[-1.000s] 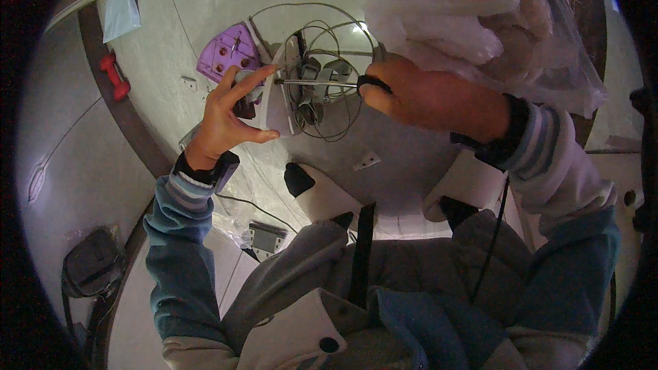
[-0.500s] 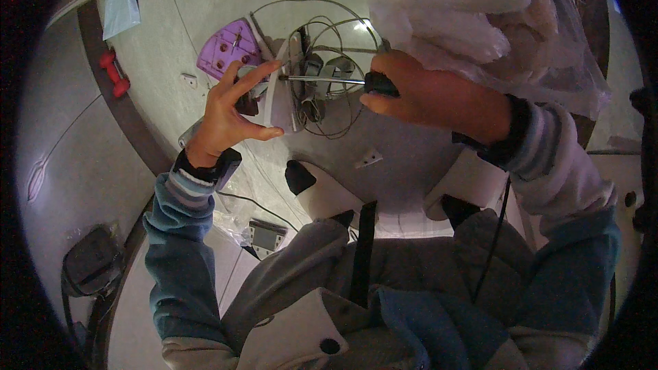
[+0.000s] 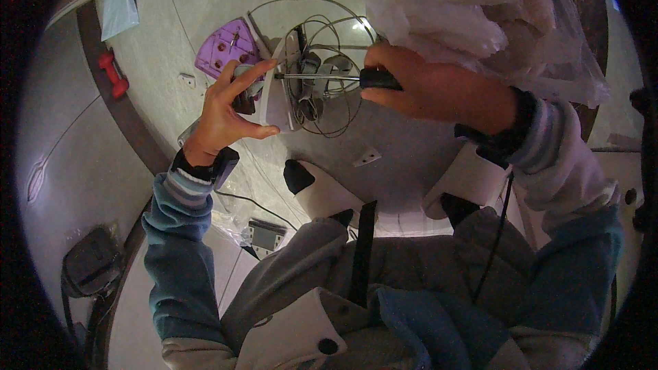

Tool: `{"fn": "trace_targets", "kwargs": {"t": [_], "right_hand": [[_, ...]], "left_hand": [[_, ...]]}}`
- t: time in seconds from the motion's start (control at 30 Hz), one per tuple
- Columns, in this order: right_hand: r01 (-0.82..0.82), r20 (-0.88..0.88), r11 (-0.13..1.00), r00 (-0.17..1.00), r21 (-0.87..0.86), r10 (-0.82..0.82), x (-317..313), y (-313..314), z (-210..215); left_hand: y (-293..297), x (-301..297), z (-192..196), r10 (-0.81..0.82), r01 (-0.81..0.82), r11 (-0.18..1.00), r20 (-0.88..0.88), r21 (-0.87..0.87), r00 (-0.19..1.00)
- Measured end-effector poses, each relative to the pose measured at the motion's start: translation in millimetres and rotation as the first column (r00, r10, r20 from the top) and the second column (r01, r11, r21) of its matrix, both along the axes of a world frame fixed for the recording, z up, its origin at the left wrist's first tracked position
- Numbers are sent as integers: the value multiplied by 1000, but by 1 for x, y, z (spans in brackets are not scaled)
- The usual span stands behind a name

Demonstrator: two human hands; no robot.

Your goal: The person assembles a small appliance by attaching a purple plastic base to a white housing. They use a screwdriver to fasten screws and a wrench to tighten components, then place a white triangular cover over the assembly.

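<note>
My left hand [image 3: 221, 113] is curled around a white, flat-faced plastic piece [image 3: 277, 106], held on edge between the thumb and the fingers. A grey part sits behind it, mostly hidden by the palm. In my right hand [image 3: 442, 96] is a screwdriver [image 3: 380, 80] with a black handle and a long metal shaft. The shaft lies nearly level, its tip at the upper part of the white piece. Whether the tip sits in a screw is too small to tell. Loops of thin grey cable [image 3: 336, 130] and grey parts lie behind the shaft.
A purple fan-shaped piece [image 3: 223, 48] with round holes lies beyond my left hand. Small white plates, one being a power strip-like piece [image 3: 367, 157], rest on the floor. A clear plastic bag [image 3: 452, 27] stands far right. A red dumbbell [image 3: 113, 74] lies at left.
The fingers of my right hand have shifted around the screwdriver, showing more of its black handle. The screwdriver and the white piece have moved slightly left; my left hand keeps its hold.
</note>
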State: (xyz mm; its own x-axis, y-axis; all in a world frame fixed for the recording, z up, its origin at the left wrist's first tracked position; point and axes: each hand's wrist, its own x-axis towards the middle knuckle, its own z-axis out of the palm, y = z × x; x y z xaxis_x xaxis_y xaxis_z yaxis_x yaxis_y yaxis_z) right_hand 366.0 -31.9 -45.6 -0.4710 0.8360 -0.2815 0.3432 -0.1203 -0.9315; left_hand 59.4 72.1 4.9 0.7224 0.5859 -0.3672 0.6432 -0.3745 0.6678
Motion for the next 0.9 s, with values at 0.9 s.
{"fn": "trace_targets", "kwargs": {"t": [0.9], "right_hand": [[-72, 74, 997, 995, 39, 69, 7, 2, 5]], "left_hand": [[1, 2, 0, -28, 28, 1000, 32, 0, 999]]}}
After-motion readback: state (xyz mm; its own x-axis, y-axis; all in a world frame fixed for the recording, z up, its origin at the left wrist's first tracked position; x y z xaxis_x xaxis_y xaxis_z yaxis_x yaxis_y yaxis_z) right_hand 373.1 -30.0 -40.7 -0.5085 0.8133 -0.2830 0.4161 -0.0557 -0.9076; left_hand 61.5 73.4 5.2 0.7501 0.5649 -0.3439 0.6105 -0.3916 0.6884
